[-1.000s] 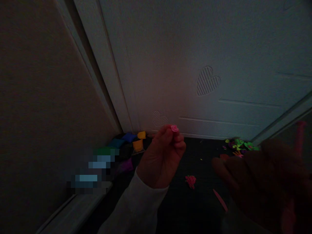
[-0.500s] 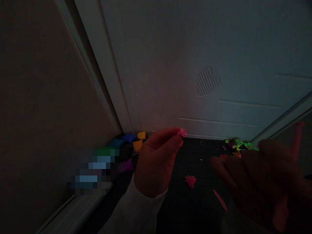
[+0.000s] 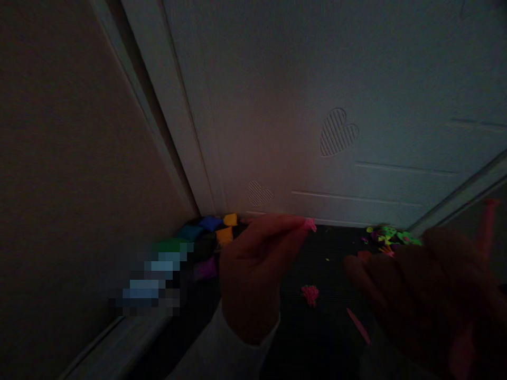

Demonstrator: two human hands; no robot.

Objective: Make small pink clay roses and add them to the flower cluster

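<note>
My left hand (image 3: 257, 269) is raised in the middle of the dim view, its thumb and fingertips pinched on a small pink flower (image 3: 310, 225). The ruffled end of that flower sticks out to the right. At the right, my right hand (image 3: 420, 285) is closed around a pink modelling tool (image 3: 487, 232), whose ends show above and below the hand. On the dark surface below lies a cluster of tiny pink flowers (image 3: 310, 295) with bits of green. A flat pink pointed tool (image 3: 358, 325) lies between that cluster and my right hand.
Soft-looking coloured packets, among them a blue one (image 3: 209, 224) and an orange one (image 3: 224, 236), lie at the left. Green, yellow and purple pieces (image 3: 407, 238) sit at the back right. A white door (image 3: 277, 132) with embossed hearts stands behind, a wall at the left.
My left hand has turned at the wrist, and the pink flower has swung rightward and slightly down, now showing from the side. My right hand has barely moved.
</note>
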